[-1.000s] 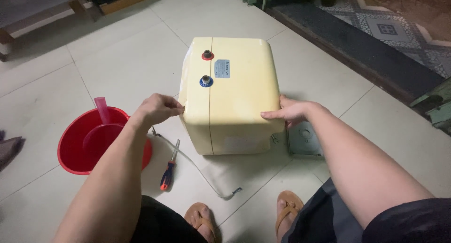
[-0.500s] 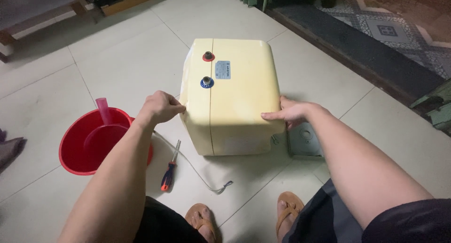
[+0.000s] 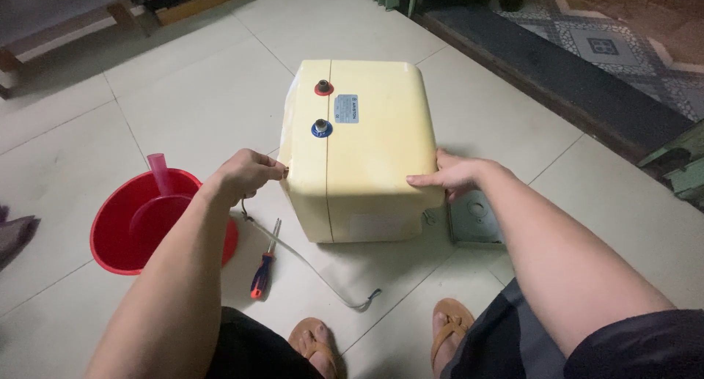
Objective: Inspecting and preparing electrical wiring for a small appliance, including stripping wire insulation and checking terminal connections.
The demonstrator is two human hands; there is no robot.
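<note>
Pale tiled floor (image 3: 183, 100) under me, dim light. Dark threshold strip (image 3: 543, 71) upper right, patterned tiles (image 3: 623, 49) beyond it.

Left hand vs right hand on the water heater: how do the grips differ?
The left hand is curled into a loose fist against the side edge of the cream water heater; the right hand lies open with fingers stretched flat. The left hand sits by the grey cable's exit; the right hand is above the grey metal plate. Both touch the heater's near end.
</note>
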